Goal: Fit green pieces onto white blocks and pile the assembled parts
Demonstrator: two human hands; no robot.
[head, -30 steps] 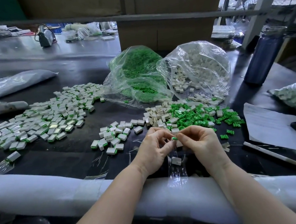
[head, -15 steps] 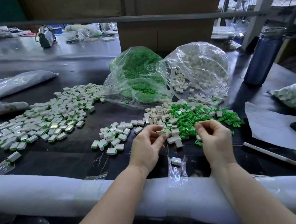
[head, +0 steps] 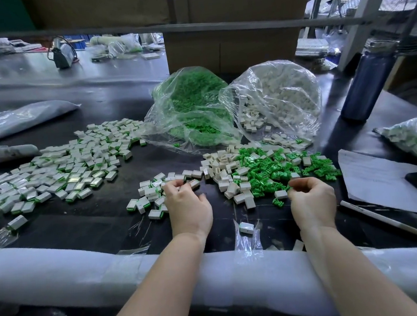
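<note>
Dark surface (head: 106, 220): left hand (head: 188, 209) curls, grip closing on assembled parts (head: 150, 197); right hand (head: 312, 198) pinches near green pieces (head: 275, 171), contents unclear.

Dark glossy worktop (head: 111, 219) with a padded white near edge (head: 60, 273), large cardboard box (head: 231, 44) at the far side, grey metal rail (head: 188, 28) across it, second cluttered bench (head: 26, 71) far left, white frame post (head: 364, 10) far right, soft daylight

Daylight enters from above the blue bottle (head: 368, 82), leaving the bench dim and cool. Glare sheens the clear bags left of the bottle. Wide-angle bending curves the edges; far background is soft.
</note>
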